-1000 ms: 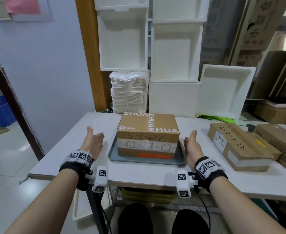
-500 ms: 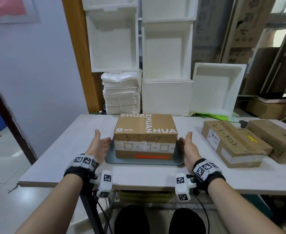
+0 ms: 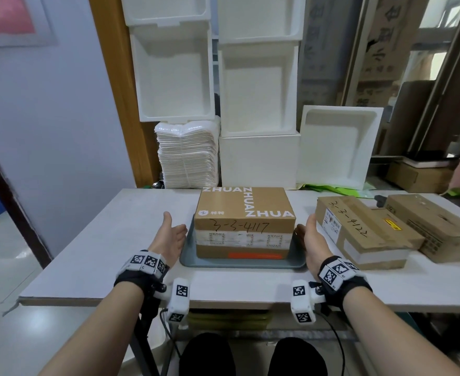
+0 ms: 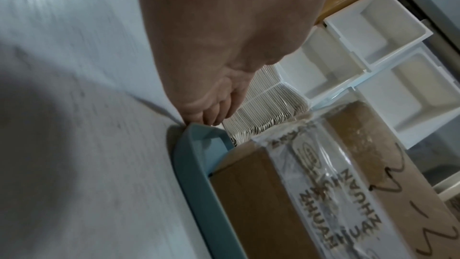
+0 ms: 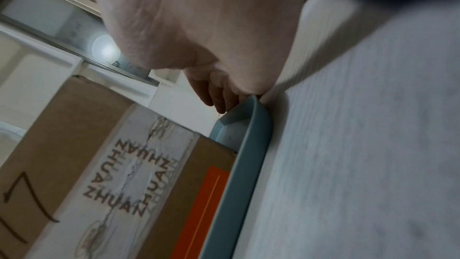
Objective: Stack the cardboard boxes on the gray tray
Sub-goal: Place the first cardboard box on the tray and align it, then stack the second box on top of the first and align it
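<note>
Cardboard box (image 3: 245, 222) sits on gray tray (image 3: 241, 263) between open left hand (image 3: 170, 240) and open right hand (image 3: 314, 240); remaining boxes (image 3: 364, 234) lie right, nearer the right hand.

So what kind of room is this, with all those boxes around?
Probably a parcel packing or storage room: taped brown cardboard boxes with handwritten numbers on a white table, stacked white foam containers behind it, and a pile of white padded mailers.

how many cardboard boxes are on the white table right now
3. The ZHUAN box sits on the gray tray. The box marked 3-3-4122 lies on the table to its right, and a third box lies beyond that at the right edge. Others may be out of view.
</note>
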The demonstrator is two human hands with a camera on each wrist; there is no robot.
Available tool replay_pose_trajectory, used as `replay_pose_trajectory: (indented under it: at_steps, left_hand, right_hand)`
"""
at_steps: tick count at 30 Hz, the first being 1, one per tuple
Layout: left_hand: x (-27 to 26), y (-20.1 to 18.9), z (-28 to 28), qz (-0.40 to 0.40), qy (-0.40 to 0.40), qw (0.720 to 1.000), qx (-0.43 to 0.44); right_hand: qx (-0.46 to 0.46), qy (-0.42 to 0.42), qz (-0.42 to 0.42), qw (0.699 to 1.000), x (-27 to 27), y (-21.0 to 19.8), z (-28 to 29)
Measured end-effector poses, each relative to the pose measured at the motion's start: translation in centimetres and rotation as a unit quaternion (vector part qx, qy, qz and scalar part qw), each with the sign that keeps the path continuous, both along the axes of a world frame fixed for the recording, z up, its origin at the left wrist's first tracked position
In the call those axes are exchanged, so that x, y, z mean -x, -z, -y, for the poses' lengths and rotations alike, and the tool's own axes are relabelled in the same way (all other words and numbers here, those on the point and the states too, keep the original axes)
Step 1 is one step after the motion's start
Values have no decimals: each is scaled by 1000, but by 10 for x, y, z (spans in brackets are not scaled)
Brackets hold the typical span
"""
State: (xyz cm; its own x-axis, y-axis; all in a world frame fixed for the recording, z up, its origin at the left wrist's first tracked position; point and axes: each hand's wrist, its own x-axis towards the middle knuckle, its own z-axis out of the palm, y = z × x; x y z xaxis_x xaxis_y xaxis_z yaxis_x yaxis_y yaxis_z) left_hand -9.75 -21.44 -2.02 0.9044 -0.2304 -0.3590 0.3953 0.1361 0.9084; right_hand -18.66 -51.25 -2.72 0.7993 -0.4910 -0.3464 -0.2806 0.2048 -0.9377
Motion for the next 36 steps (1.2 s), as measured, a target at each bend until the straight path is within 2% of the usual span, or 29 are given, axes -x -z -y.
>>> replay_pose_trajectory:
  at_steps: [12, 22, 29, 36]
  left_hand:
    - [1, -80, 3, 96, 9, 995, 3]
    - [23, -141, 22, 172, 50, 983, 35]
    - [51, -169, 89, 198, 127, 971, 51]
    - [84, -171, 191, 180, 216, 957, 74]
  right_hand:
    - [28, -15, 101, 994, 11, -47, 14]
    - [61, -26, 113, 991, 33, -80, 22]
    - [104, 17, 94, 990, 65, -95, 59]
    - [84, 71, 98, 989, 92, -94, 118]
